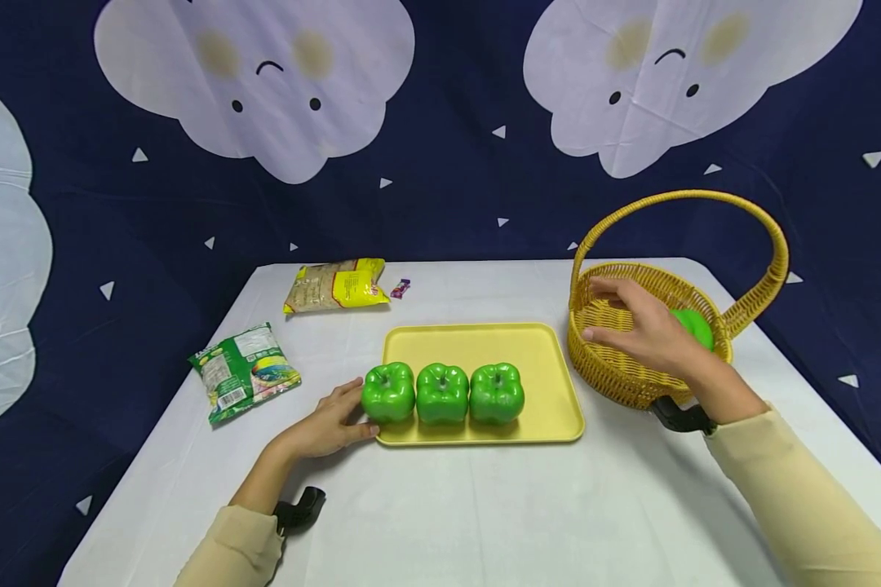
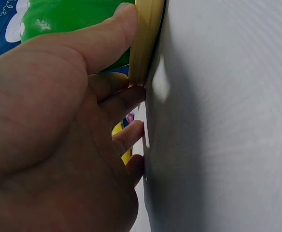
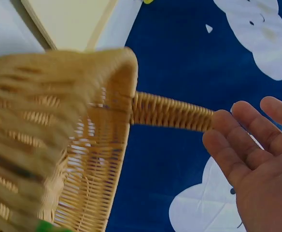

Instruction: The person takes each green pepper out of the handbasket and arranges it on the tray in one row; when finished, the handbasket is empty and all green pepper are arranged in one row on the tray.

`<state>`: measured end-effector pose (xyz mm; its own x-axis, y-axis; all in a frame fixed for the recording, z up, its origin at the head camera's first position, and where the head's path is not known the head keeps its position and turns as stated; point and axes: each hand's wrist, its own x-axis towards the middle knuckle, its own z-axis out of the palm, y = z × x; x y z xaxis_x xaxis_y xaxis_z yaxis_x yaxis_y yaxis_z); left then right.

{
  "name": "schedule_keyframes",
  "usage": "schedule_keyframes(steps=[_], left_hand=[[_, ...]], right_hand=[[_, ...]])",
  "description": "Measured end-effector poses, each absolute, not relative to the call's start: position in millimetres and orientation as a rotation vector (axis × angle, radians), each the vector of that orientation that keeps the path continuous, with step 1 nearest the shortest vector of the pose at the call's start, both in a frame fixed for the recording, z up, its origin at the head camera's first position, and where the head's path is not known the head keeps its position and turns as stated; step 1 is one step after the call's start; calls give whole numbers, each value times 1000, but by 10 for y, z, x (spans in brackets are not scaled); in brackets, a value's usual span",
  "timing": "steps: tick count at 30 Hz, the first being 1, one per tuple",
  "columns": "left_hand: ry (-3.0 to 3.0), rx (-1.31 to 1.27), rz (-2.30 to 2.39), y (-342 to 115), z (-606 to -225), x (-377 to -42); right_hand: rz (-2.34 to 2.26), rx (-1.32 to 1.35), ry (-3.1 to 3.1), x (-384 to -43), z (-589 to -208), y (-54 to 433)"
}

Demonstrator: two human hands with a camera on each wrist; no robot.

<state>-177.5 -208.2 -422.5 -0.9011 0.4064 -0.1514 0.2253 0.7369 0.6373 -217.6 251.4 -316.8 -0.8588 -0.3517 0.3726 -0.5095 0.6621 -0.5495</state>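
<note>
Three glossy green bell peppers [image 1: 442,394] stand in a row along the front of a yellow tray [image 1: 543,342]. My left hand [image 1: 328,424] lies at the tray's front left corner, beside the leftmost pepper. Its thumb [image 2: 124,26] reaches the tray's rim, and the other fingers are spread near the tablecloth. On the right, my right hand [image 1: 649,326] hovers over a wicker basket [image 1: 609,379], thumb and fingers apart with nothing between them. Inside the basket a green pepper [image 1: 696,328] shows, partly hidden behind that hand. The right wrist view has relaxed fingers [image 3: 242,130] overlapping the basket's handle [image 3: 172,111].
Behind the tray on the left lies a yellow packaged bag [image 1: 338,285] with a small purple wrapped piece [image 1: 400,288] next to it. A green snack packet [image 1: 245,371] is at the left. The basket's tall arched handle [image 1: 683,196] rises above its rim.
</note>
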Motion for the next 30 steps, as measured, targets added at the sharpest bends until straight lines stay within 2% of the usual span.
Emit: schedule_keyframes(steps=[21, 30], left_hand=[[2668, 521, 929, -2086, -4232, -1774], [2668, 526, 932, -2083, -4234, -1770]], right_hand=[[806, 306, -2857, -2481, -2983, 2869], [725, 231, -2898, -2634, -3024, 3005]])
